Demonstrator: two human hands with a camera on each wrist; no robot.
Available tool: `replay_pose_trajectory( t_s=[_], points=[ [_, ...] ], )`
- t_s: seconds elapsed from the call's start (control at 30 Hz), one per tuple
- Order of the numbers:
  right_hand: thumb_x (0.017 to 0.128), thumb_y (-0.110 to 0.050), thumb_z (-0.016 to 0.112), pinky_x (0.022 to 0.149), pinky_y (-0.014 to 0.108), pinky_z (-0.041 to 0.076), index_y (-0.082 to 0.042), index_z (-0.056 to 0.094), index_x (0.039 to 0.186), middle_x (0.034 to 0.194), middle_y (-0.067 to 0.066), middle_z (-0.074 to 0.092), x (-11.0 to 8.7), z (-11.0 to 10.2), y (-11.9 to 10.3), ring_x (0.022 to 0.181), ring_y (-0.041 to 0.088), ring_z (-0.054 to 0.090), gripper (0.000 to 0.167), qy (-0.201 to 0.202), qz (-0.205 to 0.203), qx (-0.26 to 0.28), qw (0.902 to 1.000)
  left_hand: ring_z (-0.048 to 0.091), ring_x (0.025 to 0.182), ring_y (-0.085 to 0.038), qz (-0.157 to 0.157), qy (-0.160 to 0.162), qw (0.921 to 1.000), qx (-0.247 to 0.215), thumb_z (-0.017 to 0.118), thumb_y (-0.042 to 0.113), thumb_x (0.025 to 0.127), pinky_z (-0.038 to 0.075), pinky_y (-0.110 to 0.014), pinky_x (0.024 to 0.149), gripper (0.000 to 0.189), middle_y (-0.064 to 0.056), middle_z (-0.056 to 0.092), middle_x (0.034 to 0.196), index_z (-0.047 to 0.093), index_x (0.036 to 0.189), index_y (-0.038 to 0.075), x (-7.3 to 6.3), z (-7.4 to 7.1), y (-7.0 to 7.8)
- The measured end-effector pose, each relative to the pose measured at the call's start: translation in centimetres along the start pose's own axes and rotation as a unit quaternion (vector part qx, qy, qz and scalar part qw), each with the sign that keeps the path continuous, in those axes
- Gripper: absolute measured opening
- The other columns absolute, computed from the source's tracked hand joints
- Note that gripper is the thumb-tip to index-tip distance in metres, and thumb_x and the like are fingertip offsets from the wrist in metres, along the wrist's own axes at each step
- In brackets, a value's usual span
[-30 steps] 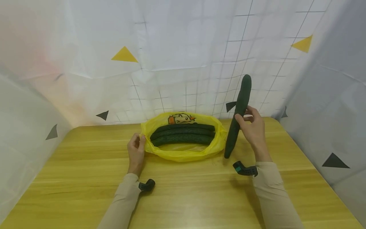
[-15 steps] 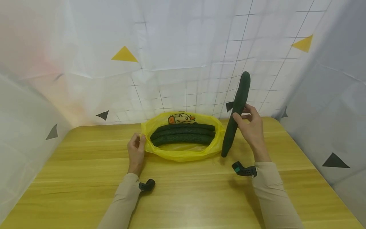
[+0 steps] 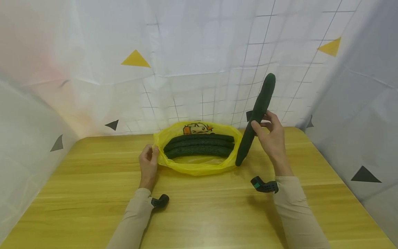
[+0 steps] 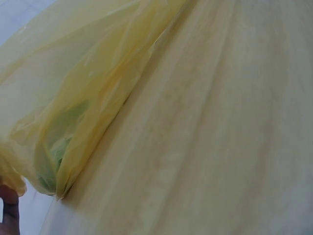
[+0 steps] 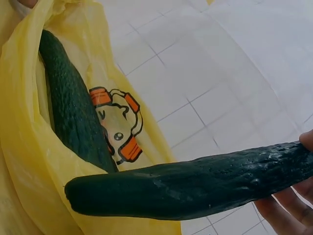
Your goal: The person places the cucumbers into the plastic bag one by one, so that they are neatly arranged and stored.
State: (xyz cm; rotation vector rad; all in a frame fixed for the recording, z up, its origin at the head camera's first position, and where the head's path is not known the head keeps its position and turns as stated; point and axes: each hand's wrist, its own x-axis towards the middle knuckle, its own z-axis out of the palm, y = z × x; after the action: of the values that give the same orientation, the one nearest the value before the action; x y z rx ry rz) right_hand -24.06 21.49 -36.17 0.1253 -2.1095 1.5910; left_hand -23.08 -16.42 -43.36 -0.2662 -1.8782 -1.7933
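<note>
A yellow plastic bag (image 3: 199,169) with a cartoon print stands open on the table, and several dark green cucumbers (image 3: 200,150) lie side by side inside it. At the bag's left rim, my left hand (image 3: 148,164) pinches the plastic between thumb and fingers. My right hand (image 3: 273,138) grips another cucumber (image 3: 256,117) around its middle, raised and tilted, top end leaning right. The lower end of this cucumber overlaps the bag's right rim in the head view. Through the right wrist view, the held cucumber (image 5: 186,186) crosses in front of the bag (image 5: 29,122).
The wooden table (image 3: 199,211) extends to both sides and toward the front. A white sheet (image 3: 199,52) with grid lines and coloured triangles hangs behind the table. Each wrist wears a small black camera, such as the right wrist camera (image 3: 264,185).
My right hand has moved slightly left and up with the cucumber, bringing its lower end from beside the bag to the bag's right rim. The left hand has stayed in place.
</note>
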Motion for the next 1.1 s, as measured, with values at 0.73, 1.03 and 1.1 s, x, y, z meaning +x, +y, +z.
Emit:
replay_pose_trajectory(
  t_s=[0.73,1.03,1.1],
  points=[
    [0.091,-0.012,0.062,0.075,0.018,0.053,-0.016,0.045,0.137,0.121,-0.001,0.051,-0.2,1.5,-0.6,0.101,0.018,0.056,0.049,-0.005,-0.035,0.117,0.9925,0.05,0.069,-0.009,0.004,-0.004,1.0,-0.002,0.052,0.007,0.096,0.044,-0.018,0.066,0.023,-0.01,0.056,0.08,0.057,0.095,-0.015,0.1,0.0,-0.1],
    [0.092,-0.005,0.058,0.08,0.018,0.053,-0.009,0.041,0.138,0.118,-0.003,0.049,-1.2,2.4,-2.4,0.103,0.017,0.054,0.05,-0.035,-0.041,0.119,0.9914,0.051,0.069,-0.009,-0.001,-0.002,1.0,-0.002,0.052,0.009,0.096,0.044,-0.018,0.066,0.023,-0.01,0.057,0.081,0.058,0.095,-0.014,0.1,-0.1,-0.1],
    [0.092,-0.005,0.058,0.081,0.017,0.052,-0.008,0.041,0.138,0.118,-0.004,0.049,-1.3,2.7,-2.7,0.105,0.016,0.054,0.049,-0.042,-0.046,0.114,0.9915,0.051,0.069,-0.009,-0.003,-0.002,1.0,-0.003,0.052,0.009,0.096,0.044,-0.018,0.066,0.024,-0.009,0.057,0.081,0.058,0.095,-0.014,0.1,-0.1,-0.1]
  ],
)
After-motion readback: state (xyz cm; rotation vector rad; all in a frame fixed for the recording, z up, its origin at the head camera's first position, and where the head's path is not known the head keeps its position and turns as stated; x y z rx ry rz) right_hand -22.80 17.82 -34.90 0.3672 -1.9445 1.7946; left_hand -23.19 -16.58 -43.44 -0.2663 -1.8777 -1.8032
